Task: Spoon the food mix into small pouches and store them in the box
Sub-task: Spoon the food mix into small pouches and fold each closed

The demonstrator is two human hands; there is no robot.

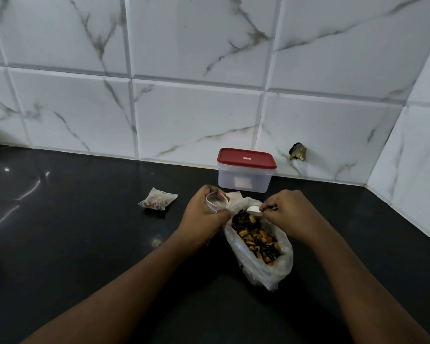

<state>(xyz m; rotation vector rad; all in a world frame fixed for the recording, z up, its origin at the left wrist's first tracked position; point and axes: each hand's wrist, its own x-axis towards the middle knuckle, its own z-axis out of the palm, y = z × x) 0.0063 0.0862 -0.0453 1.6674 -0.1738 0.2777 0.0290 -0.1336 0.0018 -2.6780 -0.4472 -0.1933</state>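
A: Glossy black worktop (85,244): clear plastic bag of food mix (282,265) mid-worktop, red-lidded translucent plastic box (245,176) at the back edge.

B: There, the left hand (201,214), grip wrapped round a small clear pouch (215,203); the right hand (293,212) pinches a white spoon (253,209) at the bag's mouth.

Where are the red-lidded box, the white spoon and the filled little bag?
Clear plastic box with red lid (246,158): head view, lid centre.
White plastic spoon (252,209): head view, its bowl.
Small filled clear pouch (157,202): head view, its middle.
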